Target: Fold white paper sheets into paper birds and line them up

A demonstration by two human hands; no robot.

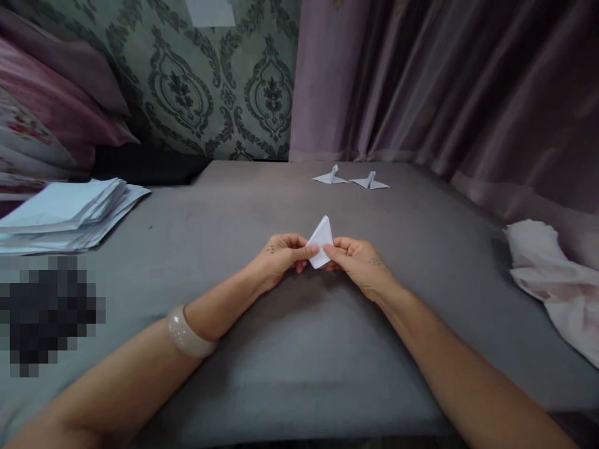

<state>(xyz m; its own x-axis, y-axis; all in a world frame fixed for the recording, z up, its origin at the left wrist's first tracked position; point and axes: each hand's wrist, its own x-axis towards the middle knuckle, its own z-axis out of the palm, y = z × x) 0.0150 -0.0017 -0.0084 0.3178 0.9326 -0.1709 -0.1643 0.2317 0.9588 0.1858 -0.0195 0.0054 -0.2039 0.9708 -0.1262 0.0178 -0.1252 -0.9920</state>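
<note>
Forearms [453, 362] are converging. Left hand [281, 257] and right hand [361, 262] are pinching kite-folded paper [321, 236] between them, its long axis pointing beyond the fingers [304, 253].

Folded piece [321, 236]: smooth matt paper. Bangle [184, 335]: glossy. Work surface [290, 368]: matt cloth. Curtain [397, 75]: sheeny cloth.

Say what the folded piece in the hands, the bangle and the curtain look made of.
Folded piece: most likely paper, matte white, with crisp straight edges.
Bangle: hard and glossy, pale with bright highlights; stone or plastic, the look leaves it open.
Curtain: fabric, softly sheened, hanging in loose folds.
</note>
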